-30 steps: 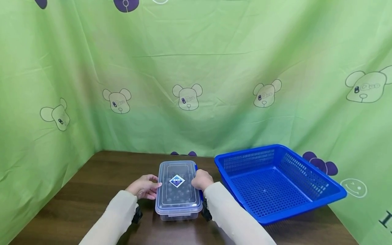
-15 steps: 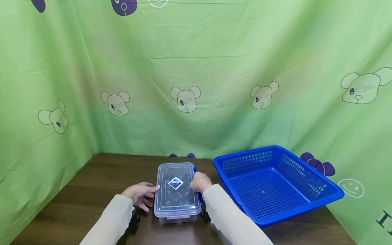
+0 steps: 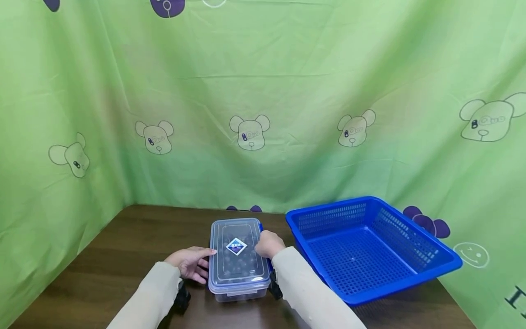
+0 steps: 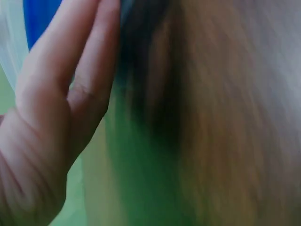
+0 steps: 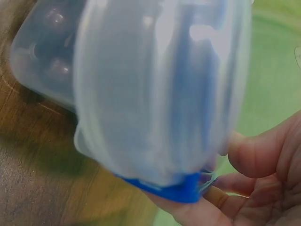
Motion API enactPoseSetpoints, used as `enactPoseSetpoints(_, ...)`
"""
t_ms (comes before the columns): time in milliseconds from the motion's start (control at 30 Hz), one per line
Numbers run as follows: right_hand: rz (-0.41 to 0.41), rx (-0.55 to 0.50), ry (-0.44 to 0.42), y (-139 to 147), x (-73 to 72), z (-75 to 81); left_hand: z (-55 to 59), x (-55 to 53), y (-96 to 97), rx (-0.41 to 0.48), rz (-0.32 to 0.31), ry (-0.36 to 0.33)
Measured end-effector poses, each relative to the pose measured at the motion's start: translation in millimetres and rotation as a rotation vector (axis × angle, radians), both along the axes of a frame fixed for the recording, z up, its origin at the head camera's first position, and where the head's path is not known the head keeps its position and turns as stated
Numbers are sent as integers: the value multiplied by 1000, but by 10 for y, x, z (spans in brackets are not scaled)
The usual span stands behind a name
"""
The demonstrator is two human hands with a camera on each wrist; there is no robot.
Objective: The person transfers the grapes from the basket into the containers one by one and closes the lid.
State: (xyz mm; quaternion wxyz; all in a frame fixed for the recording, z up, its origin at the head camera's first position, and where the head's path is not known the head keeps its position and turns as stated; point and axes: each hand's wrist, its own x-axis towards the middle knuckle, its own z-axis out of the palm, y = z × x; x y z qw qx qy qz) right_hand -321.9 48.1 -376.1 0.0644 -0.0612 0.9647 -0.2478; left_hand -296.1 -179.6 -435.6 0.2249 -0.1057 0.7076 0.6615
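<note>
A clear plastic food storage container (image 3: 238,269) with a translucent lid and a diamond-shaped sticker (image 3: 236,246) sits on the table in the head view. Several round things show dimly through its lid. My right hand (image 3: 269,244) is at the container's right side. In the right wrist view, its fingers curl under the blue latch (image 5: 181,189) and the thumb lies at the lid's edge. On the left side, my left hand (image 3: 190,264) has its thumb tip at the lid's edge and its relaxed fingers beside the wall. The left wrist view shows those fingers (image 4: 96,70) nearly straight.
A large blue plastic basket (image 3: 357,256) with perforated sides stands to the right, close to my right forearm. The brown wooden table (image 3: 164,228) ends at a green patterned curtain (image 3: 246,178) behind and at both sides.
My left fingers have drawn slightly back from the container's side and hang lower, with the thumb still at the lid. My right hand keeps its place at the latch. The head view shifts slightly.
</note>
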Motion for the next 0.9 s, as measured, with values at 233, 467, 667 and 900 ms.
enactPoseSetpoints(233, 8, -15, 0, -9, -19, -5, 82, -40, 20, 22, 26, 1)
enactPoseSetpoints(467, 11, -15, -20, 0, -15, -13, 190, -27, 41, -78, 38, 27)
enactPoseSetpoints(667, 15, -11, -24, 11, -14, 11, 252, -41, 101, -161, 56, 37)
enactPoseSetpoints(900, 28, -8, -25, -2, -6, 28, 306, -33, 157, -287, 71, 97)
